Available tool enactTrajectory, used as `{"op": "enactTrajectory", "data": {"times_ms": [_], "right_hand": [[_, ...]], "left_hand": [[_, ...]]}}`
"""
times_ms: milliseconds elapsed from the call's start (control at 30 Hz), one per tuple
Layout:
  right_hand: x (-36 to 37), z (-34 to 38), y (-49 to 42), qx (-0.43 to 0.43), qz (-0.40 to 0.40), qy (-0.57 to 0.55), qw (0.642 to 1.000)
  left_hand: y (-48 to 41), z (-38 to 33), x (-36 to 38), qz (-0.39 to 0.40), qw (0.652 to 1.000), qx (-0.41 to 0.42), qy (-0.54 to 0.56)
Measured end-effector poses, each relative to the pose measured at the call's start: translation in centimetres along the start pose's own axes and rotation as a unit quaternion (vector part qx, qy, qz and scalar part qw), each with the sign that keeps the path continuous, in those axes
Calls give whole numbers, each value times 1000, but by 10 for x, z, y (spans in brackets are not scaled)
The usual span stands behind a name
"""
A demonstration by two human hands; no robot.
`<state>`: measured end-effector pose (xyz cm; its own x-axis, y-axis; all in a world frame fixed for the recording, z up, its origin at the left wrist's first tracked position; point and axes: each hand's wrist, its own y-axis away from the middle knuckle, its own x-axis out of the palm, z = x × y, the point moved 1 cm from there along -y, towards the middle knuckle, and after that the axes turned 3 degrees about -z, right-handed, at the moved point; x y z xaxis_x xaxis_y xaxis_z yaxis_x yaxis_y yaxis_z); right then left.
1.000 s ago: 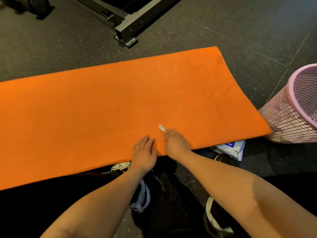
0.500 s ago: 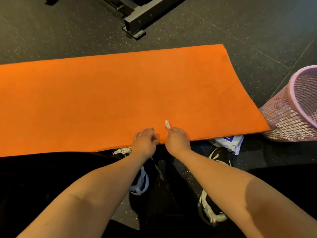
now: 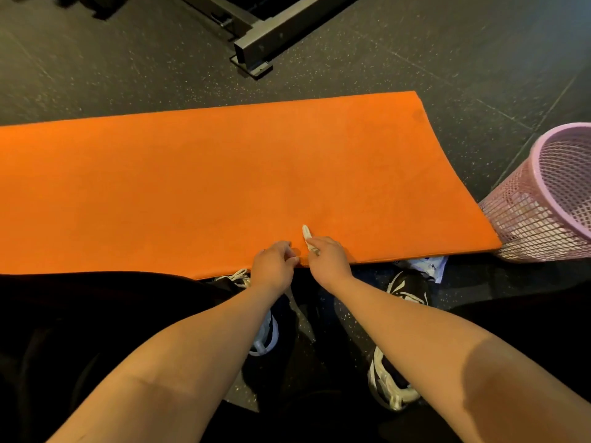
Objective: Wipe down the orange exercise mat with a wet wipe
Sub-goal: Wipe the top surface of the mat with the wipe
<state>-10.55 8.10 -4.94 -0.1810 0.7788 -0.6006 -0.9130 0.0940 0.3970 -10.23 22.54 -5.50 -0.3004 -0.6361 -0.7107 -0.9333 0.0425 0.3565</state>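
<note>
A dark speckled floor (image 3: 415, 52) fills the frame, and on it lies one orange mat (image 3: 208, 187), spread from the left edge to the right of centre, its right end curling up a little. Black clothing (image 3: 96, 314) on the person's leg covers the mat's near edge at lower left. One grey metal frame (image 3: 271, 36) of some gym gear stands on the floor at top centre, apart from the mat's far edge. One pink mesh basket (image 3: 543, 215) stands at the right edge of the frame, just beside the mat's near right corner; only part of its inside shows, and what it holds cannot be told. Two black and white shoes show below the mat: the left shoe (image 3: 263, 338) at lower centre, its laces tucked under the mat's near edge, and the right shoe (image 3: 407, 290) to the right of it. One white and blue packet (image 3: 428, 265) lies on the floor, partly under the mat's near edge, between the right shoe and the basket. Both bare arms reach up from the bottom of the frame. The left hand (image 3: 273, 266) grips the mat's near edge with curled fingers. The right hand (image 3: 326, 259), just beside it, pinches one white wet wipe (image 3: 306, 233), bunched thin, its tip standing up over the mat
</note>
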Motion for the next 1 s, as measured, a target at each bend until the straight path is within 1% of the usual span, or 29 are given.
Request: {"op": "enactTrajectory", "data": {"times_ms": [100, 200, 300, 400, 567, 700, 833, 933, 1000], "right_hand": [[-9, 4, -6, 6, -30, -34, 999], [-14, 6, -9, 10, -43, -69, 997], [-15, 9, -9, 23, -56, -124, 990], [-18, 15, -7, 40, -49, -181, 981], [-24, 15, -10, 48, -75, -182, 979], [-29, 14, -14, 81, -116, -193, 971], [-33, 14, -14, 97, -103, -220, 965], [-32, 15, -15, 95, -109, -213, 966], [-32, 16, -16, 101, -96, -205, 969]], "left_hand": [[-3, -2, 0, 6, 1000, 0, -14], [-8, -12, -1, 13, 1000, -28, 4], [-14, -27, -3, 40, 992, -52, 111], [-19, -37, -6, 32, 981, -63, 182], [-18, -46, -8, -8, 970, -77, 228], [-17, -51, -9, -57, 961, -92, 254], [-15, -57, -11, -59, 953, -92, 282], [-17, -60, -12, -62, 948, -99, 296], [-17, -61, -12, -64, 943, -106, 308]]}}
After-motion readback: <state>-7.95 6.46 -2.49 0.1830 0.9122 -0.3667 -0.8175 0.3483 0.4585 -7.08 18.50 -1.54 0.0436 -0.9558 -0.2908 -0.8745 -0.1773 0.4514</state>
